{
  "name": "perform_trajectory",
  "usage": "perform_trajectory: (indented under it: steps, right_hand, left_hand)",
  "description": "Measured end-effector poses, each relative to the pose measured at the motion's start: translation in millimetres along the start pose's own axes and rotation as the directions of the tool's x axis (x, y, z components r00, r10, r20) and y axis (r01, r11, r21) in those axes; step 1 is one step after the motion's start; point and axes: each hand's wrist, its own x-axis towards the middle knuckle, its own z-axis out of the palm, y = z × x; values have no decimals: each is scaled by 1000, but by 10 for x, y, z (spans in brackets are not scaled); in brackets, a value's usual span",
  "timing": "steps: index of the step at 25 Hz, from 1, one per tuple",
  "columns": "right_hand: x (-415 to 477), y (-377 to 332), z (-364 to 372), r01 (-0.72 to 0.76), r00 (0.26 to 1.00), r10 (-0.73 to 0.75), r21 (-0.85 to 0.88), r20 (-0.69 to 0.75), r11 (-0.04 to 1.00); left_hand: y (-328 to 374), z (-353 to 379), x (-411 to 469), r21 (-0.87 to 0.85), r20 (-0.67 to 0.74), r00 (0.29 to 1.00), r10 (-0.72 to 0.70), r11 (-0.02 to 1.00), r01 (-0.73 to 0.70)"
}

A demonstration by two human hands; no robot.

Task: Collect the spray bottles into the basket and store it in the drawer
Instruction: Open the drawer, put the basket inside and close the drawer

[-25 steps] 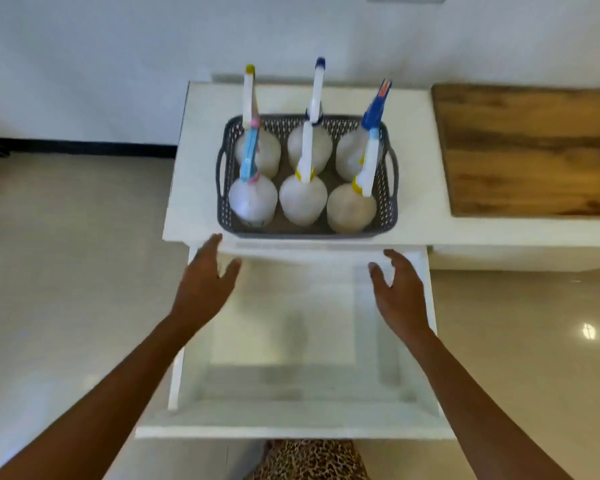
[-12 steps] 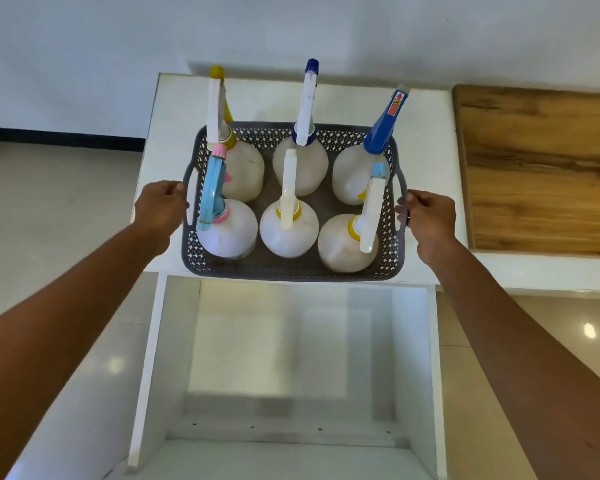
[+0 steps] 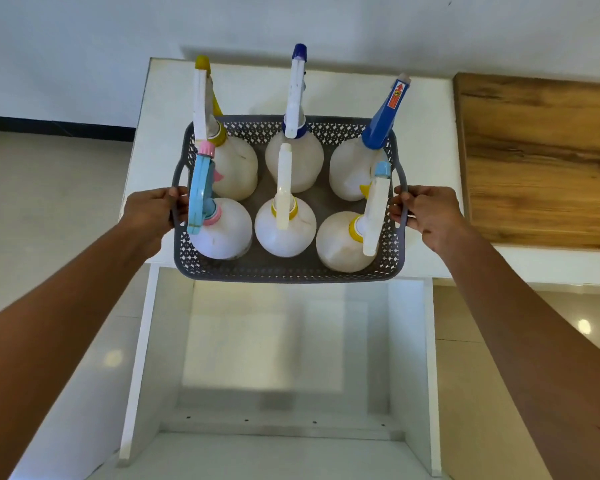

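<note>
Your left hand (image 3: 151, 213) and right hand (image 3: 430, 216) each curl a grip round one end of the basket (image 3: 284, 270), its length spanning between them, the open drawer (image 3: 274, 344) below, nearer you.

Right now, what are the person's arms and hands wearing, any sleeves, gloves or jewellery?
Both are bare: the left hand and right hand wear no gloves, and no watch, bracelet or sleeve shows on either forearm up to the picture's edge. No ring shows on the visible fingers.
</note>
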Motion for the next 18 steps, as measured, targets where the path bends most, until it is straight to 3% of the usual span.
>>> perform_trajectory:
  steps: [11, 18]
  right_hand:
    - [-1091, 769, -421, -12, 1000, 14, 52, -26, 999]
    - [-1769, 1666, -690, -88, 996, 89, 18, -19, 996]
  left_hand:
    - [-660, -492, -971, 12, 48, 998, 27, 1000, -28]
    - [-1549, -949, -1517, 60, 72, 990, -121, 991, 116]
